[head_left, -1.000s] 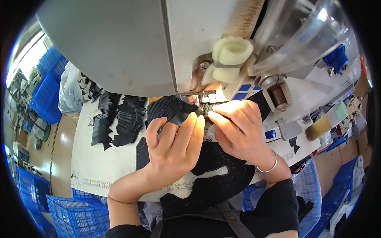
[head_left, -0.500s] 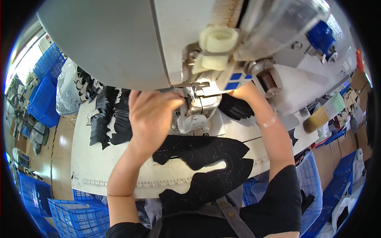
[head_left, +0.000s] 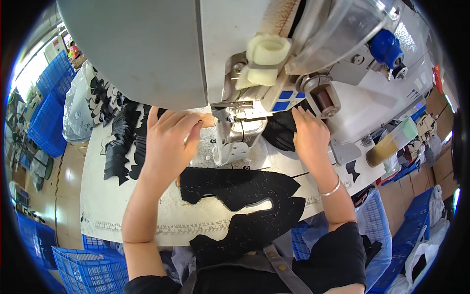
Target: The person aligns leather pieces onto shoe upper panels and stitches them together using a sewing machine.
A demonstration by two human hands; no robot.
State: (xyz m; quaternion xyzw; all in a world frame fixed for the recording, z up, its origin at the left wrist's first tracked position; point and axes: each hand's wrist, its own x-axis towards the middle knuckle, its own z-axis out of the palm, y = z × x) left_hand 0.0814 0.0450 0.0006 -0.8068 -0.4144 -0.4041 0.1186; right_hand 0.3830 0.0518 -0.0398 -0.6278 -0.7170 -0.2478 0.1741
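Observation:
A sewing machine's metal presser and bed [head_left: 238, 139] stand in front of me, lit by a lamp. Left of them is my left hand [head_left: 169, 139], its thumb and forefinger brought together; what they pinch, if anything, is too small to make out. My right hand [head_left: 312, 134] rests with outstretched fingers at the edge of a bunch of black pieces [head_left: 279, 131], right of the machine bed. Nearer to me a large curved black shoe-upper piece [head_left: 264, 186] with pale stitch lines lies on the table and hangs over its front edge.
Stacked black cut pieces [head_left: 120, 142] line the table's left side. Overhead looms the grey machine housing [head_left: 132, 54]. A brown thread bobbin [head_left: 324, 100] and a container of yellowish liquid [head_left: 387, 149] are on the right. Blue crates [head_left: 95, 269] stand around the floor.
My left hand has drawn away from the machine's needle area, slightly left. My right hand has come out from behind the machine, and its fingers now show beside the black pieces.

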